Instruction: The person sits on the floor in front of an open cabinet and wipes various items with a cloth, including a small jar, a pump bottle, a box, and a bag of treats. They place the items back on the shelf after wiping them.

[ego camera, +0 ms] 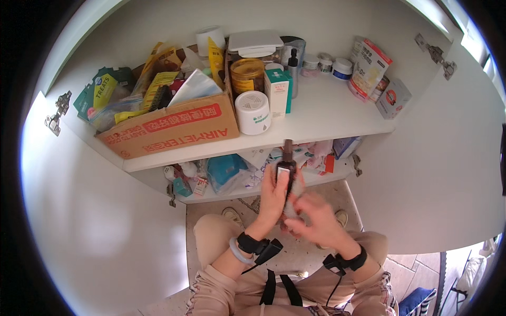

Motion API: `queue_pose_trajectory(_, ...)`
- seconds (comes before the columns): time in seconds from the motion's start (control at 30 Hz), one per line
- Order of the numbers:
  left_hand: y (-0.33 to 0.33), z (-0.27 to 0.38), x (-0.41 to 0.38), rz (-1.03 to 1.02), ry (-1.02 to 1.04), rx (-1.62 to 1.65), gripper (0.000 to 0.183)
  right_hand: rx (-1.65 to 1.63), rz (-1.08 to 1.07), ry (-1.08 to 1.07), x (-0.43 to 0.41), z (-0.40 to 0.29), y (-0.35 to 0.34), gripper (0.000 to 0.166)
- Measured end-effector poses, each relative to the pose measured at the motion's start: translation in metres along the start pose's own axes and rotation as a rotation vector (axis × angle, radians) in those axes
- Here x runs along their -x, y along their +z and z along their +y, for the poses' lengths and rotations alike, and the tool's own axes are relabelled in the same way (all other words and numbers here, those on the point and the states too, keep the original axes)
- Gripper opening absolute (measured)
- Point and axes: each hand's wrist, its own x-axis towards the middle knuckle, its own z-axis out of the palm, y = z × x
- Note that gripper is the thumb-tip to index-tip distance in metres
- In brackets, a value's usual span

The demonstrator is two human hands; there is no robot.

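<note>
My left hand (272,197) grips a dark brown bottle (291,169) with a narrow cap, held upright in front of the lower shelf. Its thumb lies over a pale label on the bottle's front. My right hand (318,217) is just right of the bottle's lower part, blurred by motion. Its fingers are near a greyish, pale material (294,201) along the bottle, perhaps a cloth or wipe; whether they hold it cannot be made out. Above the hands, a white round container (253,112) stands at the upper shelf's front, beside a green and white carton (276,91).
A cardboard box (174,126) full of pouches and a black brush fills the upper shelf's left. Jars (342,68), a tilted bag (369,69) and a small box (393,98) stand right. Packages crowd the lower shelf (225,172). Cabinet doors (106,221) flank me, swung wide.
</note>
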Motion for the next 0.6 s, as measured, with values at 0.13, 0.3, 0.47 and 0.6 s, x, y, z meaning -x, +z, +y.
queue_pose_trajectory(0.13,0.019,-0.002,0.014,-0.049,-0.015,-0.070,0.036,-0.267,0.097,0.321,-0.004,0.010,-0.027,0.052)
queue_pose_trajectory(0.3,0.009,-0.003,0.013,-0.148,0.066,-0.237,0.029,-0.071,0.159,0.365,0.002,0.013,0.000,0.065)
queue_pose_trajectory(0.47,0.011,0.012,0.013,-0.119,0.209,-0.355,0.023,-0.379,0.206,0.396,0.008,0.023,0.016,0.063)
queue_pose_trajectory(0.6,-0.003,-0.017,0.010,-0.101,0.057,-0.316,0.039,-0.727,0.330,0.449,0.005,0.019,0.017,0.057)
